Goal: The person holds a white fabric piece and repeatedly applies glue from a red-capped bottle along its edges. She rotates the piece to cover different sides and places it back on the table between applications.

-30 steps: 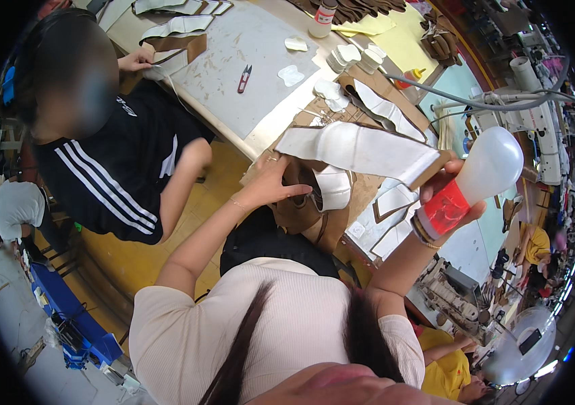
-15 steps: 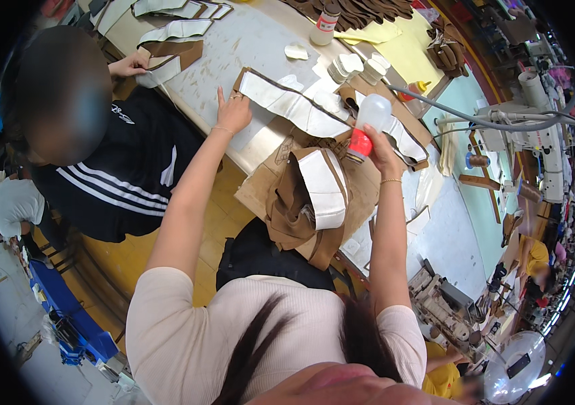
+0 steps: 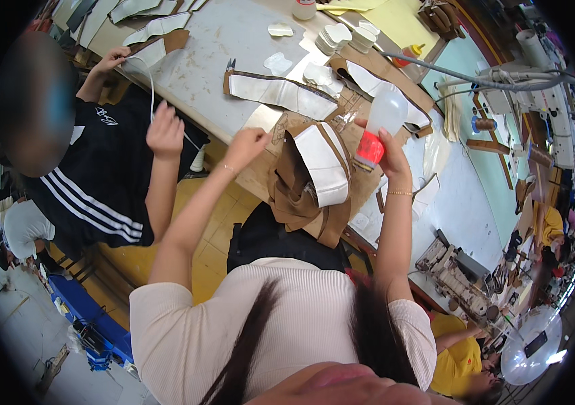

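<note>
In my right hand (image 3: 395, 160) is a squeeze bottle (image 3: 386, 118), translucent with a red band, tilted so its red-banded end points down. My left hand (image 3: 247, 145) hovers by the table's front edge with its fingers curled in; nothing shows in them. Beyond it, a long brown strip with a white facing (image 3: 281, 92) lies on the table, touched by neither hand. Between my forearms sits a pile of brown pieces (image 3: 287, 185), topped by a curved white-faced panel (image 3: 324, 169). A second white-faced brown strip (image 3: 385, 88) lies behind the bottle.
At the left, a co-worker in a black top (image 3: 108, 182) handles a white-faced piece (image 3: 149, 54) and a pale cord. Stacks of pale cut pieces (image 3: 333, 38) and a red bottle with a yellow nozzle (image 3: 409, 52) stand at the back. A grey hose (image 3: 470, 77) crosses the right side.
My left hand has let go of the long strip, drawn back toward me and curled its fingers. The bottle has moved slightly right and nearer. The co-worker's second hand has come into view.
</note>
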A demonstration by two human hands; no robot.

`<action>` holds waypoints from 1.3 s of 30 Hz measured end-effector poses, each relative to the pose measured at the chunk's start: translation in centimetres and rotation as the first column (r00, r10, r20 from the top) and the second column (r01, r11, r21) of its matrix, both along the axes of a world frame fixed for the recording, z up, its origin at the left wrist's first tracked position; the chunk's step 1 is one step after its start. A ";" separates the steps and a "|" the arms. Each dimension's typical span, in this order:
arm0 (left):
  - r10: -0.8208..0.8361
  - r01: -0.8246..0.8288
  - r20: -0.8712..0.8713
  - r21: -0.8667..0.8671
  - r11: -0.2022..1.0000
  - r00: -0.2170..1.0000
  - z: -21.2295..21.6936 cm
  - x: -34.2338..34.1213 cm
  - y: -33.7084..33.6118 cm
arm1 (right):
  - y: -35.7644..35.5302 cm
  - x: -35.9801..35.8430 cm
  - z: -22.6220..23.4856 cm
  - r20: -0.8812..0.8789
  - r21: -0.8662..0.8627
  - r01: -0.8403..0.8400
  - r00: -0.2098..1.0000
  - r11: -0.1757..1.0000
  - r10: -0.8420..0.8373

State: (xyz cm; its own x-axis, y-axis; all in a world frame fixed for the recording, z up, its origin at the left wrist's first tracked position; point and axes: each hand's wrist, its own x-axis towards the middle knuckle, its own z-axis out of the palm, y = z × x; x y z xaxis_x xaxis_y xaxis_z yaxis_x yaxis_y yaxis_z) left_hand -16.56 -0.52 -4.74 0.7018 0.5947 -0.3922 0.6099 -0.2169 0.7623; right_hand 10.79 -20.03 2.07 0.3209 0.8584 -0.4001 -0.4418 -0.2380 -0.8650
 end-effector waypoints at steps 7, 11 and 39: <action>0.430 -0.296 -0.060 -0.809 0.507 0.901 2.2 4.9 -9.8 | -4.6 -5.1 -1.0 -0.312 0.064 0.090 0.948 0.994 -0.065; 0.464 -0.254 0.022 -0.814 0.523 0.885 0.7 5.0 -10.6 | -5.7 -6.4 -1.8 -0.381 0.065 0.089 0.923 0.994 -0.057; 0.630 0.098 0.511 -0.815 0.571 0.585 16.9 -4.6 -11.8 | -5.7 -9.6 4.5 -0.003 0.317 0.246 0.966 0.916 -0.258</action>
State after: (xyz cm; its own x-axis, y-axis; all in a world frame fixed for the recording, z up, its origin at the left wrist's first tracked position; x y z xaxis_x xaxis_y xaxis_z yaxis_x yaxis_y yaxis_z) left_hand -21.18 -12.32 12.19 0.7843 0.5750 -0.2330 -0.2784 0.6617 0.6962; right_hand 1.20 -25.74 6.52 0.5526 0.8264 -0.1081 -0.4166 0.1616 -0.8946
